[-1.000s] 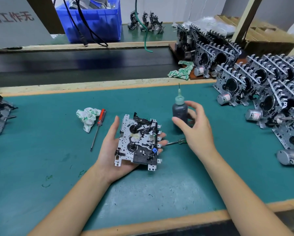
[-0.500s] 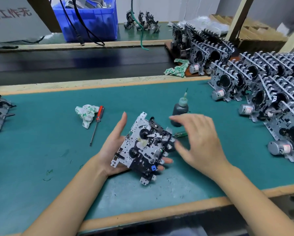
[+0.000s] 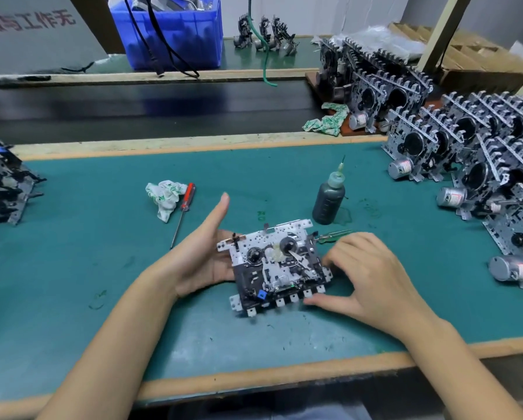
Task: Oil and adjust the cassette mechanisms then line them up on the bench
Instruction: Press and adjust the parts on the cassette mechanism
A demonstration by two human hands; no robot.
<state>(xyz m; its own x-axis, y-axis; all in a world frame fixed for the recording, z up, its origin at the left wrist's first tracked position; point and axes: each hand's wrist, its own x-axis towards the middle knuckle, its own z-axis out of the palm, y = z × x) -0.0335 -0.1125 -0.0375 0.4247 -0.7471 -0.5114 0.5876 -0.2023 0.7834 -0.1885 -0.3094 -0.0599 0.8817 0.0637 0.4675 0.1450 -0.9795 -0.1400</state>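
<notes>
A cassette mechanism (image 3: 276,268), a silver plate with black reels and a blue part, lies just above the green mat with its key tabs toward me. My left hand (image 3: 199,259) supports it from the left and below; the thumb sticks straight up and the fingers are hidden under the plate. My right hand (image 3: 366,277) grips its right end, fingers curled over the edge and thumb along the front tabs. A dark oil bottle (image 3: 328,201) with a needle tip stands upright behind it, untouched.
A green-handled screwdriver (image 3: 334,235) lies just behind the mechanism. A red screwdriver (image 3: 184,207) and a crumpled rag (image 3: 164,197) lie to the left. Rows of upright mechanisms (image 3: 466,153) fill the right side, more mechanisms (image 3: 2,183) sit at far left, and a blue bin (image 3: 169,31) stands behind.
My right hand left the oil bottle and came down onto the mechanism's right end. The mechanism turned clockwise, so its key tabs now face me.
</notes>
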